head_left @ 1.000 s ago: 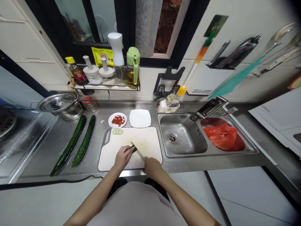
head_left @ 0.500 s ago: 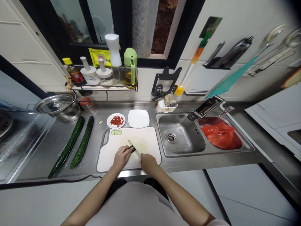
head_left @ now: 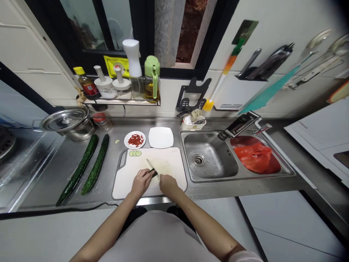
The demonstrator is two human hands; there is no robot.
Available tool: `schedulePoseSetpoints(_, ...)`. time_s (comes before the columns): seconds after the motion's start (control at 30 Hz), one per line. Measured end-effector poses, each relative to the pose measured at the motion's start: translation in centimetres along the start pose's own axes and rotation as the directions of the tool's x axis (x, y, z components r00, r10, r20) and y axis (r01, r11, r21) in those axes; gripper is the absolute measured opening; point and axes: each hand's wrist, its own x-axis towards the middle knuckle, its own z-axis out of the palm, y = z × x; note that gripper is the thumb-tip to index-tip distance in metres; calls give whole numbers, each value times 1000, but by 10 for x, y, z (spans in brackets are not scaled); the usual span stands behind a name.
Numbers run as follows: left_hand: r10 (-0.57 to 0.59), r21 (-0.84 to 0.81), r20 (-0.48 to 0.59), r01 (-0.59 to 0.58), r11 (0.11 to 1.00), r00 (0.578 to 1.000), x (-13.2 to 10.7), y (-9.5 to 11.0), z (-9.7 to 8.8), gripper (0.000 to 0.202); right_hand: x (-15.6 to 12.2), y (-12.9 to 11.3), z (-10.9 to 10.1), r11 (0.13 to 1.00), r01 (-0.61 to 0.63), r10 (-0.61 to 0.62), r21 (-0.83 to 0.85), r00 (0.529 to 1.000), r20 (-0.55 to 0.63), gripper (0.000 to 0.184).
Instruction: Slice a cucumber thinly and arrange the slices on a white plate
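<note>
My right hand [head_left: 169, 185] is closed round the handle of a knife [head_left: 150, 163], whose blade slants up and left over the cutting board [head_left: 174, 160]. The blade lies against a small dark green piece of cucumber [head_left: 154, 173]. My left hand [head_left: 141, 181] presses that piece to the board, fingers bent over it and partly hiding it. Pale cucumber slices [head_left: 135, 153] overlap at the board's upper left. Behind the board stand a plate of chopped red pieces [head_left: 135, 139] and a bare white square plate [head_left: 160, 137].
Two whole cucumbers [head_left: 95, 165] lie left of the board, near a lidded steel pot [head_left: 68, 123]. To the right is a steel sink [head_left: 212, 171] with a faucet [head_left: 240, 125] and a red plastic bag [head_left: 253, 156]. Above, a rack [head_left: 122, 102] carries bottles and jars.
My right hand and the knife have slid slightly up and to the left across the cucumber piece. My left hand stays in nearly the same place.
</note>
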Motion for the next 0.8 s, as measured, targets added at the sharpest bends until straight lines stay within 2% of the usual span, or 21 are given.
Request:
schedulePoseSetpoints(0.3,-7,-17,9,7,1000,1000,0,-2,1,27,-16,4,-6,999,-33,36,-29,996,81,30)
schedulePoseSetpoints(0.8,-22,-12,15,22,1000,1000,0,-3,1,27,1,1,1,1000,2,-1,-13,999,32,31)
